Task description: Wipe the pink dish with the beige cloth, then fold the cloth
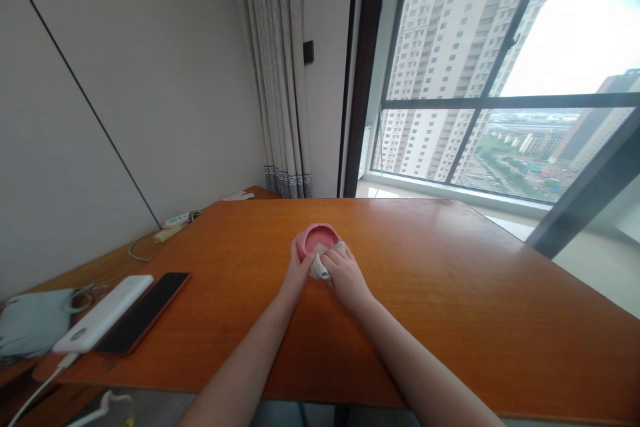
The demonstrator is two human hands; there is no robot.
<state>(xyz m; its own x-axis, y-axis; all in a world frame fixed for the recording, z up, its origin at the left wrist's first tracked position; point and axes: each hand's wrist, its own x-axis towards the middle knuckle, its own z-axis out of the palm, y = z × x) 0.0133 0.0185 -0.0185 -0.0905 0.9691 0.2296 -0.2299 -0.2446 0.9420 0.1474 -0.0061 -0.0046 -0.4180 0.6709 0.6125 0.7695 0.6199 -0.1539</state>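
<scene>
Over the middle of the wooden table, a small pink bowl (320, 233) is tilted so that its round opening faces me. My left hand (299, 268) grips the bowl's left side, with the thumb near the front rim. In my right hand (345, 272) is a white tissue (320, 268), bunched up and pressed against the near right part of the rim. Part of the tissue reaches into the opening. The fingers of both hands are partly hidden behind the bowl and the tissue.
On the table's left lie a black phone (145, 312) and a white power bank (105, 312) with a cable plugged in. A pale pouch (35, 321) sits beyond them. A power strip (177, 220) is by the wall. The table (475, 293) extends toward the window.
</scene>
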